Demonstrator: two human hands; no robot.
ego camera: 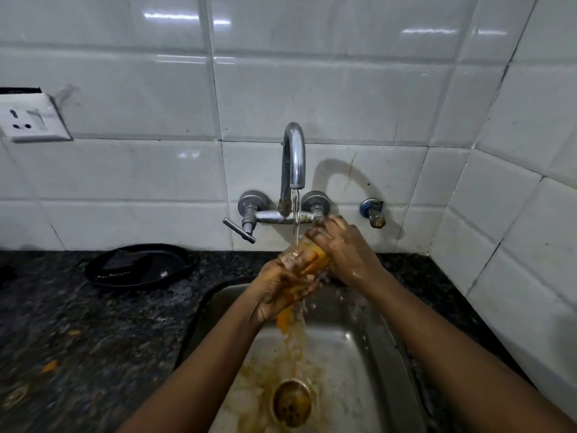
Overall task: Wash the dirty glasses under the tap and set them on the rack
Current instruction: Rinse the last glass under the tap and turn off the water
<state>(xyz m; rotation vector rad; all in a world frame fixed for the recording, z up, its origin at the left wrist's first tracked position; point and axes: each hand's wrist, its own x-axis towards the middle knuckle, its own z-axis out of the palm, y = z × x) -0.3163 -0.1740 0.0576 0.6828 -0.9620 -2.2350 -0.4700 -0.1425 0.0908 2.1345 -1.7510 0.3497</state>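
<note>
A clear glass point(307, 259) stained with orange residue is tilted under the running tap point(293, 157), over the steel sink point(359, 339). My left hand point(278, 292) grips the glass from below, fingers curled round it. My right hand point(338, 245) holds its upper right side, fingers wrapped over the rim end. Water falls onto the glass, and orange liquid streams off it down to the drain point(292, 403). No rack is in view.
A black round tray point(140, 265) lies on the dark granite counter point(93, 323) left of the sink. A tap lever point(239, 231) sticks out at the left. A wall socket point(31, 120) is on the tiles. Orange bits lie on the counter.
</note>
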